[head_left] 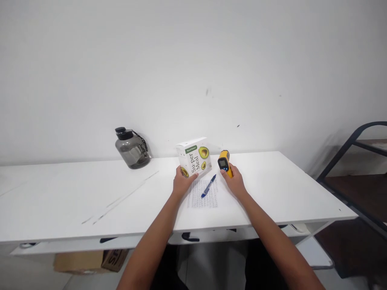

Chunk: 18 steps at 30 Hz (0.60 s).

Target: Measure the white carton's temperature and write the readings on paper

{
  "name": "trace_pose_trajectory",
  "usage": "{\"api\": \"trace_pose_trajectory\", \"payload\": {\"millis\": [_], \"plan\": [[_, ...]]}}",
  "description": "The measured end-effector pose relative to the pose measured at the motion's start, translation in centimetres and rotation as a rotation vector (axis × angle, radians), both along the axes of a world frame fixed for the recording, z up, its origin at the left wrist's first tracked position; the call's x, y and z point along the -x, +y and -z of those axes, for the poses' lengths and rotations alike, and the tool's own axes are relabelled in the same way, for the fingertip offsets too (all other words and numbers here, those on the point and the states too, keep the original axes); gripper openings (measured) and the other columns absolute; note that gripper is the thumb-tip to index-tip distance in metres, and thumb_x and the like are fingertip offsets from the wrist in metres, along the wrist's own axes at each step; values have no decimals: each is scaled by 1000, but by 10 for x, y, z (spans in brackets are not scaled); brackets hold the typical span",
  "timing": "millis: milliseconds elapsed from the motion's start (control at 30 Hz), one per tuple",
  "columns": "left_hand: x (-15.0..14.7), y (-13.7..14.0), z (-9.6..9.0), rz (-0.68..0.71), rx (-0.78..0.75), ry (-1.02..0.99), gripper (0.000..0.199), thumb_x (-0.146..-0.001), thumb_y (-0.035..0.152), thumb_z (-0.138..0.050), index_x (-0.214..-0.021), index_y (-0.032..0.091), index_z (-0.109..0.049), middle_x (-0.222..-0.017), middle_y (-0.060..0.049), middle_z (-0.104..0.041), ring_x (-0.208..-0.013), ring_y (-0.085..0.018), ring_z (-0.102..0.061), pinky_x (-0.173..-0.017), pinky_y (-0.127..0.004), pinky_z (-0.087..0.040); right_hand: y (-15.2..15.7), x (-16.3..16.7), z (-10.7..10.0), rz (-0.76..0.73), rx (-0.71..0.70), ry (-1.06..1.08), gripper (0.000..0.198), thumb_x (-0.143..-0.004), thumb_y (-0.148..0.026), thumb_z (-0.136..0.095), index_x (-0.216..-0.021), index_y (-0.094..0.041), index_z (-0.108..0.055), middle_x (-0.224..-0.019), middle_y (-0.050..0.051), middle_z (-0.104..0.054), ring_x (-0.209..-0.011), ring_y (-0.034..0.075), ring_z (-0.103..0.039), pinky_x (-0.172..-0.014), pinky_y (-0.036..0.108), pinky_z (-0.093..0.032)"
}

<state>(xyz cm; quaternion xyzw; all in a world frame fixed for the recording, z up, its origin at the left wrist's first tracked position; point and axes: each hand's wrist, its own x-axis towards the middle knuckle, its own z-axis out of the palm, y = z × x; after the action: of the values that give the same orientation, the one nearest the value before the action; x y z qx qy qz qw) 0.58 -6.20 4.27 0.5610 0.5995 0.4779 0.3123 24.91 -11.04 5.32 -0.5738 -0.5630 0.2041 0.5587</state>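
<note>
My left hand (182, 182) grips the lower left corner of a white carton (193, 157) printed with avocados and "Su-per Meal", its thumb across the front. The carton leans at a tilt above the white table. In my right hand (236, 181) is a yellow and black infrared thermometer (224, 163), its small screen and blue buttons facing me and my thumb near the buttons. Between my hands a blue pen (208, 186) lies on a sheet of paper (196, 199) covered with rows of writing too small to read.
A dark translucent water jug (132, 149) stands at the back left against the wall. The white table (90, 193) has an open shelf beneath its front edge. Below sits a cardboard box (80, 261). A black metal frame rack (335, 155) stands to the right.
</note>
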Motion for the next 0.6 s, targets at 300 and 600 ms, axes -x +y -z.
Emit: {"api": "trace_pose_trajectory", "payload": {"millis": [300, 600], "plan": [[0, -1, -2, 5, 8, 16, 81, -69, 48, -87, -136, 27, -46, -134, -9, -66, -121, -28, -65, -99, -40, -51, 4, -2, 8, -4, 33, 184, 63, -85, -79, -50, -101, -20, -66, -75, 2, -61, -69, 21, -58, -65, 34, -50], [-1, 0, -3, 3, 12, 41, 78, -70, 48, -86, -133, 28, -46, -135, -8, -66, -121, -27, -64, -99, -41, -50, 7, 0, 9, -10, 38, 146, 65, -85, -79, -50, -107, -20, -66, -78, 3, -64, -72, 22, -60, -65, 34, -50]]}}
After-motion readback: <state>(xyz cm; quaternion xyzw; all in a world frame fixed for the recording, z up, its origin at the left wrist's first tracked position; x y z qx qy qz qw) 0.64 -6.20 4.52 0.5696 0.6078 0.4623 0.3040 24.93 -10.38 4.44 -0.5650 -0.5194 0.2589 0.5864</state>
